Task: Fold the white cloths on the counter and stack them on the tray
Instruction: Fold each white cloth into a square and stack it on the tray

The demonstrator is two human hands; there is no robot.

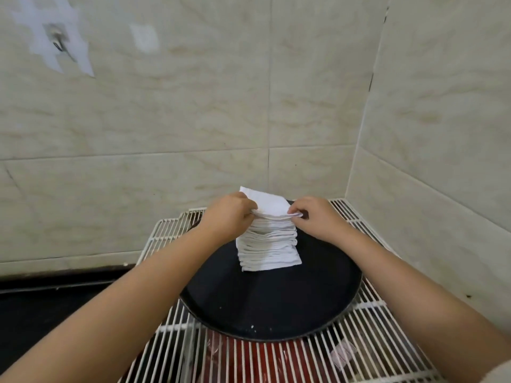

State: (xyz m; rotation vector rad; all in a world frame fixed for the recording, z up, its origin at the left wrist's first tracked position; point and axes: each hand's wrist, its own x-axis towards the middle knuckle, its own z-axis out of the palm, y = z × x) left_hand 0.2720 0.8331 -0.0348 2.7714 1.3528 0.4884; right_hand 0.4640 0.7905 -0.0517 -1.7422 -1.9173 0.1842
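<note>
A tall stack of folded white cloths [267, 244] stands on a round black tray [265, 308]. On top of the stack lies a folded white cloth [269, 203]. My left hand [229, 214] pinches that cloth's near left corner. My right hand [312, 215] pinches its near right corner. The far part of the top cloth sticks up past the stack toward the wall.
The tray sits on a white wire rack [367, 341] in a tiled corner; red items [265, 360] lie beneath the rack. A dark counter [49, 305] lies to the left. Tiled walls close in behind and on the right.
</note>
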